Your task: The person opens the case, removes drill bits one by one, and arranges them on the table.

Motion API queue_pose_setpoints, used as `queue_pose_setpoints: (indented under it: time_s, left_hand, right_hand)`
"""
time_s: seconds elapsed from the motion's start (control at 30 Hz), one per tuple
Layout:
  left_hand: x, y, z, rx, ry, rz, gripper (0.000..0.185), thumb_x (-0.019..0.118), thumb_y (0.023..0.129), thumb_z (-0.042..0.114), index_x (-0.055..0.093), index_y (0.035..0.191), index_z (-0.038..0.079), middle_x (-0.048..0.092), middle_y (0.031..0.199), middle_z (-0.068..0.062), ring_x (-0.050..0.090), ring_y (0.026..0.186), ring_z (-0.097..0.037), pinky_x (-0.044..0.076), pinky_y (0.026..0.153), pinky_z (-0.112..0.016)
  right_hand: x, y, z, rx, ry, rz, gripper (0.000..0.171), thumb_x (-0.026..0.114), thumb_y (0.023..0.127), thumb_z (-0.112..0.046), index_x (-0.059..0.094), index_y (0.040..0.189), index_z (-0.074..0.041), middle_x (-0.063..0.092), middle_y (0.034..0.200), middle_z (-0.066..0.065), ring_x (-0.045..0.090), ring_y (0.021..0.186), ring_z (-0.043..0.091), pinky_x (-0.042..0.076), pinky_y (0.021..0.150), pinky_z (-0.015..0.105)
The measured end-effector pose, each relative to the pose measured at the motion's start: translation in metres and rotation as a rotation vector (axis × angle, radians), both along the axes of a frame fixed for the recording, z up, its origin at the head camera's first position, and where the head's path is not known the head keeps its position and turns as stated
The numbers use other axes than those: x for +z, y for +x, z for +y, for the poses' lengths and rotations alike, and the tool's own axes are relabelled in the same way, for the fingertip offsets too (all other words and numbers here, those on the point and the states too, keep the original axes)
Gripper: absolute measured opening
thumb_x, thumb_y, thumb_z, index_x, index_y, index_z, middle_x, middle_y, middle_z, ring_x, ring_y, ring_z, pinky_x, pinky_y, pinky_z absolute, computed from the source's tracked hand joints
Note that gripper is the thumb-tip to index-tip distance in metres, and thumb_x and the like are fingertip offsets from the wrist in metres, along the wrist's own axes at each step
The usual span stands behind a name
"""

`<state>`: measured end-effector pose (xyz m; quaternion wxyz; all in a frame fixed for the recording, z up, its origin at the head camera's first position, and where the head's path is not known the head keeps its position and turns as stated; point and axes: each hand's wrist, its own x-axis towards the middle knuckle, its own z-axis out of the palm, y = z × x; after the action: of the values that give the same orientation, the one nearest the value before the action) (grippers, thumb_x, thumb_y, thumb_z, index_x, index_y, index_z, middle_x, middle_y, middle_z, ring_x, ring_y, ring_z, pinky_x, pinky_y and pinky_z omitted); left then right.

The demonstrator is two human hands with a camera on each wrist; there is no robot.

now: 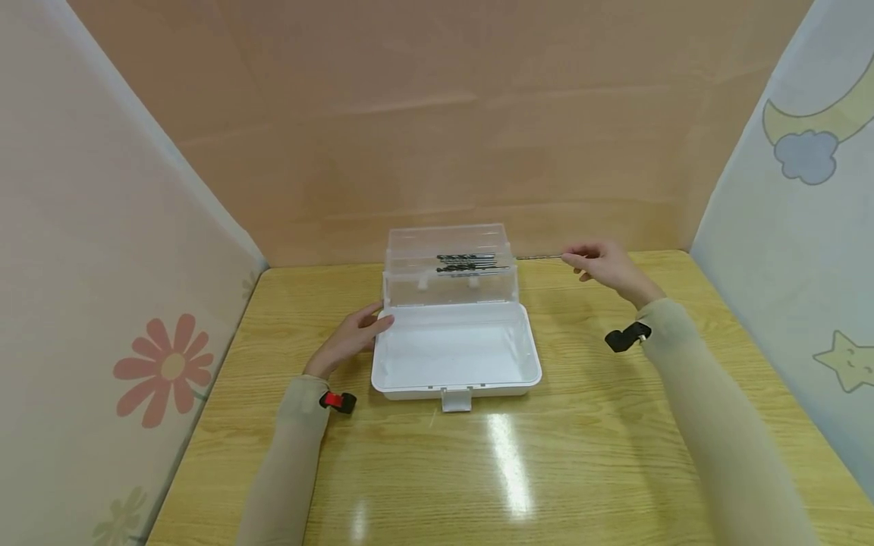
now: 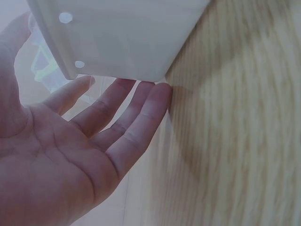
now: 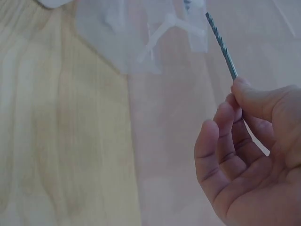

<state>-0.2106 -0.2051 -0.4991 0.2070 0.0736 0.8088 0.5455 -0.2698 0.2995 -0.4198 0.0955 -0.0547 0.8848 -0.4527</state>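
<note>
Several drill bits [image 1: 471,264] inside open clear box [image 1: 456,356] mid-worktop [image 1: 587,455]. Right grip [image 1: 604,264] pinching one bit [image 1: 539,258] just beside box's right wall. Left grip [image 1: 351,337] flat, fingers straight against box's left side. Patterned screens [image 1: 102,303] around.

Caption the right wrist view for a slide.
Right hand pinches a drill bit pointing toward the clear plastic case.

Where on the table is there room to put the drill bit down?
The table is bare in front of the white box and right of it, under the right hand. It is crowded where the left hand touches the box.
</note>
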Motion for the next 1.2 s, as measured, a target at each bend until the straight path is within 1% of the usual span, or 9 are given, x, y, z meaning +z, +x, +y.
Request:
queue_pose_setpoints:
  time_s: [0.1, 0.23, 0.37, 0.5, 0.57, 0.7, 0.8, 1.03, 1.2]
  left_hand:
    - [0.000, 0.000, 0.000, -0.002, 0.005, 0.000, 0.078, 0.061, 0.106, 0.053, 0.031, 0.170, 0.018, 0.053, 0.154, -0.025, 0.061, 0.134, -0.040, 0.058, 0.105, -0.049]
    - [0.000, 0.001, 0.000, -0.003, 0.008, 0.002, 0.078, 0.061, 0.107, 0.052, 0.031, 0.170, 0.017, 0.053, 0.154, -0.026, 0.062, 0.134, -0.040, 0.059, 0.105, -0.049]
    - [0.000, 0.000, 0.000, 0.000, 0.005, 0.002, 0.078, 0.062, 0.107, 0.052, 0.031, 0.170, 0.017, 0.053, 0.154, -0.026, 0.062, 0.133, -0.039, 0.059, 0.104, -0.048]
    - [0.000, 0.000, -0.001, 0.002, 0.006, -0.001, 0.079, 0.062, 0.107, 0.052, 0.031, 0.170, 0.016, 0.053, 0.154, -0.027, 0.063, 0.132, -0.039, 0.059, 0.104, -0.048]
    - [-0.001, 0.000, -0.001, 0.003, 0.005, 0.000, 0.079, 0.062, 0.107, 0.051, 0.031, 0.170, 0.016, 0.053, 0.154, -0.028, 0.063, 0.131, -0.039, 0.060, 0.103, -0.048]
    - [-0.001, 0.000, -0.001, -0.005, 0.010, 0.005, 0.077, 0.061, 0.108, 0.049, 0.030, 0.170, 0.014, 0.051, 0.155, -0.030, 0.063, 0.131, -0.041, 0.060, 0.103, -0.048]
    - [-0.002, 0.000, -0.001, -0.007, 0.011, 0.008, 0.077, 0.060, 0.108, 0.048, 0.029, 0.170, 0.014, 0.050, 0.156, -0.030, 0.063, 0.132, -0.041, 0.059, 0.104, -0.049]
    - [-0.004, -0.001, -0.002, 0.009, 0.009, 0.003, 0.076, 0.061, 0.108, 0.048, 0.031, 0.170, 0.015, 0.051, 0.156, -0.028, 0.060, 0.135, -0.042, 0.057, 0.107, -0.051]
    - [-0.005, -0.001, -0.003, 0.007, 0.002, 0.006, 0.077, 0.061, 0.108, 0.049, 0.031, 0.170, 0.016, 0.052, 0.156, -0.028, 0.061, 0.135, -0.041, 0.058, 0.106, -0.050]
  right_hand:
    - [-0.007, 0.002, 0.012, 0.005, -0.012, -0.014, 0.052, 0.058, 0.112, -0.032, 0.056, 0.146, 0.007, 0.062, 0.100, -0.015, 0.059, 0.088, 0.005, 0.057, 0.077, 0.020]
    - [-0.015, 0.006, 0.026, 0.014, 0.001, -0.022, 0.051, 0.059, 0.111, -0.034, 0.058, 0.143, 0.006, 0.062, 0.099, -0.013, 0.060, 0.088, 0.011, 0.057, 0.077, 0.023]
    - [-0.027, 0.006, 0.041, 0.019, 0.050, -0.068, 0.053, 0.057, 0.112, -0.038, 0.056, 0.146, 0.004, 0.063, 0.107, -0.002, 0.062, 0.092, 0.018, 0.059, 0.082, 0.028]
    - [-0.039, 0.006, 0.052, 0.028, 0.107, -0.114, 0.058, 0.055, 0.112, -0.043, 0.055, 0.149, 0.002, 0.064, 0.120, 0.010, 0.060, 0.094, 0.020, 0.059, 0.084, 0.034]
    - [-0.046, 0.007, 0.057, 0.027, 0.111, -0.123, 0.058, 0.055, 0.112, -0.043, 0.056, 0.148, 0.002, 0.065, 0.118, 0.012, 0.058, 0.091, 0.019, 0.057, 0.081, 0.035]
    - [-0.057, 0.008, 0.066, 0.022, 0.076, -0.156, 0.051, 0.055, 0.113, -0.037, 0.057, 0.144, 0.004, 0.062, 0.095, 0.010, 0.053, 0.078, 0.019, 0.050, 0.069, 0.034]
    - [-0.064, 0.010, 0.072, 0.016, 0.060, -0.186, 0.048, 0.055, 0.113, -0.032, 0.057, 0.141, 0.006, 0.057, 0.085, 0.007, 0.050, 0.072, 0.018, 0.047, 0.065, 0.033]
    - [-0.072, 0.008, 0.076, 0.013, 0.125, -0.175, 0.050, 0.056, 0.113, -0.032, 0.058, 0.144, 0.006, 0.063, 0.090, 0.004, 0.054, 0.076, 0.013, 0.051, 0.067, 0.029]
    - [-0.076, 0.006, 0.075, 0.022, 0.163, -0.145, 0.047, 0.055, 0.113, -0.030, 0.061, 0.143, 0.006, 0.063, 0.084, 0.004, 0.053, 0.069, 0.011, 0.049, 0.063, 0.028]
